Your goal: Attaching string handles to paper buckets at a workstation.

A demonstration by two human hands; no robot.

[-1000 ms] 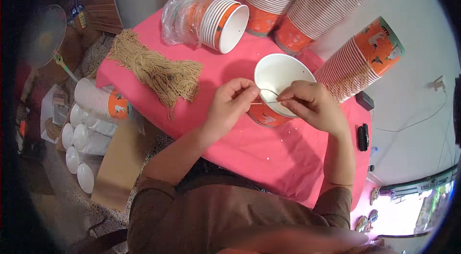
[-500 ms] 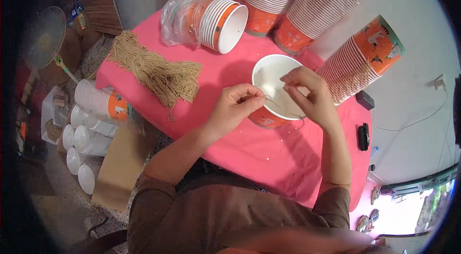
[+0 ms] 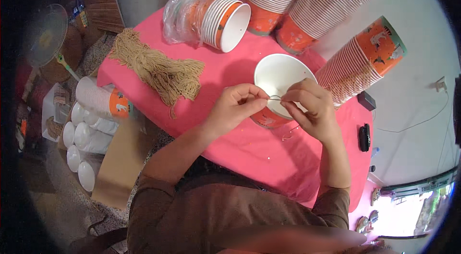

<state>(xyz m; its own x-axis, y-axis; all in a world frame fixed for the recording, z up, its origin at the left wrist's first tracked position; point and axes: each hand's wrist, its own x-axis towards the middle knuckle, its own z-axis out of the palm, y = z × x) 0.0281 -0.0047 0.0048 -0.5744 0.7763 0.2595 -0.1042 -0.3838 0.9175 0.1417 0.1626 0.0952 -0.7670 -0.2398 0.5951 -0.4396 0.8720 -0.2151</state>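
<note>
In front of me an orange paper bucket (image 3: 276, 74) with a white inside stands upright on the pink-covered table. Over its near rim, my left hand (image 3: 235, 109) pinches one end of a thin piece of string (image 3: 275, 97) between thumb and fingertips. My right hand (image 3: 313, 110) pinches the same string a short way to the right. Between the two hands the string forms a small loop. A bundle of tan strings (image 3: 161, 72) lies on the table to the left, apart from both hands.
Tall stacks of paper buckets (image 3: 331, 0) line the table's far side, and another stack (image 3: 357, 62) leans at the right. A plastic-wrapped stack (image 3: 211, 21) lies on its side. A black object (image 3: 364, 138) is near the right edge. A cardboard box (image 3: 120, 167) with white buckets stands left, below the table.
My right hand has come down and left to meet the string beside my left hand, which stays put. The string now curves into a loop between them.
</note>
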